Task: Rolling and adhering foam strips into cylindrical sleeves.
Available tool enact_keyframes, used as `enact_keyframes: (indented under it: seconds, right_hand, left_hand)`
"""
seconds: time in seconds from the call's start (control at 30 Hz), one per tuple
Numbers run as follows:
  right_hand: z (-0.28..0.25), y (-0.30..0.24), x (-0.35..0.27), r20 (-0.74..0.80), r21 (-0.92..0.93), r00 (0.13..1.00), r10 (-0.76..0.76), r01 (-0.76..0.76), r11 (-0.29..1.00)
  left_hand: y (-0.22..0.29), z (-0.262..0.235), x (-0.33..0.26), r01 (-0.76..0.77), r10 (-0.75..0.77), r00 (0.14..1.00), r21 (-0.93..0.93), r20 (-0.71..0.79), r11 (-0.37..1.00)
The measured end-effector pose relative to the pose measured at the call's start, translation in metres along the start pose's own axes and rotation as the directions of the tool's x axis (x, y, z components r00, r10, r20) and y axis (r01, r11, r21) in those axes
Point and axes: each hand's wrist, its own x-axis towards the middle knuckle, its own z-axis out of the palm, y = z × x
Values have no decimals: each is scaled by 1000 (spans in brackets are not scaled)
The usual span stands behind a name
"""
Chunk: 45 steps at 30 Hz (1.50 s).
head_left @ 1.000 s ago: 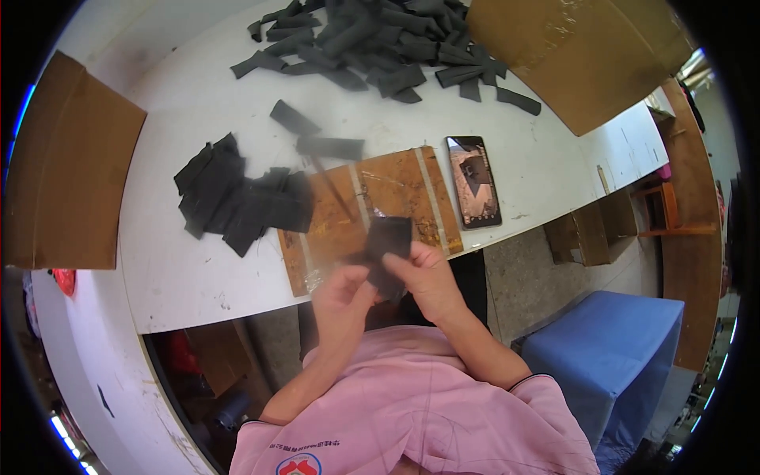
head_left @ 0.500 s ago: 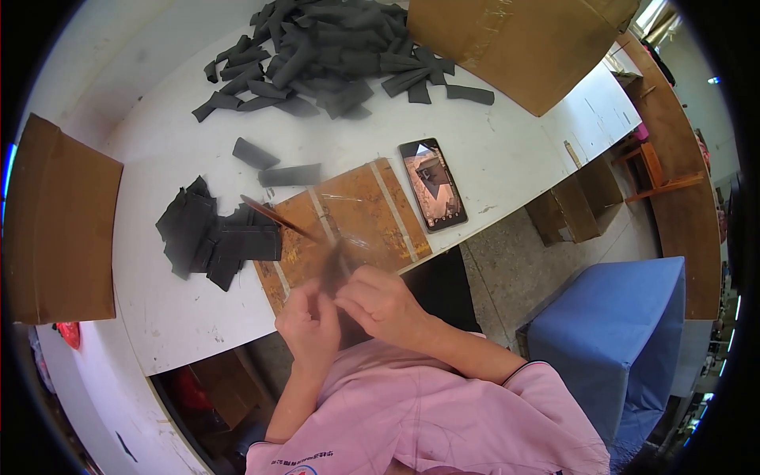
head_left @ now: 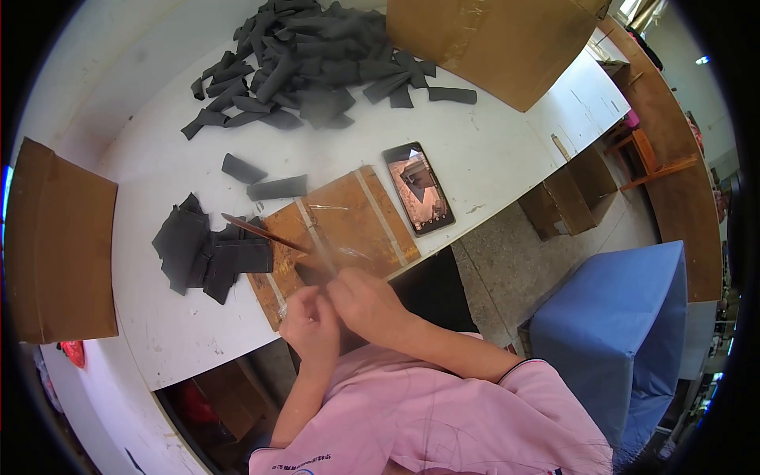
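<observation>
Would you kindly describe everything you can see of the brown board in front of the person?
The brown board is a flat cardboard-like rectangle lying skewed at the white table's near edge. Pale tape strips cross it, glossy in places. A thin stick rests over its left part, and both hands meet at its near edge.

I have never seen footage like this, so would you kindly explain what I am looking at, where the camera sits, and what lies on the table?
There is no machine here: a person in a pink shirt wears a wide fisheye camera on the head, looking down, so straight edges bend. The left hand and right hand meet at the near edge of the white table; what they hold is hidden. Before them lies a taped cardboard sheet with a thin stick across it. Beside it lies a phone. To the left is a small stack of dark pieces, farther back a big heap of dark strips, and a large cardboard box.
</observation>
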Motion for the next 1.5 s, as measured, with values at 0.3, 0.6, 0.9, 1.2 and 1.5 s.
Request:
enact_keyframes:
  seconds: [0.3,0.6,0.9,1.2,1.5]
  right_hand:
    - [1,10,-1,-23,281,969,246,-230,932]
    - [5,5,0,706,708,596,382,-576,-410]
    - [2,16,-3,612,763,689,389,-643,-62]
    - [-9,4,11,251,807,888,385,-411,424]
    - [-14,-13,34,9,615,973,231,-188,766]
  left_hand:
    - [8,-19,23,566,-333,816,-769,472,298]
    - [0,-5,23,298,-282,953,-538,115,789]
    - [16,-29,17,717,-193,697,-679,691,155]
    - [25,-23,10,410,-269,910,-575,317,708]
    - [39,-22,20,264,-298,951,-700,76,663]
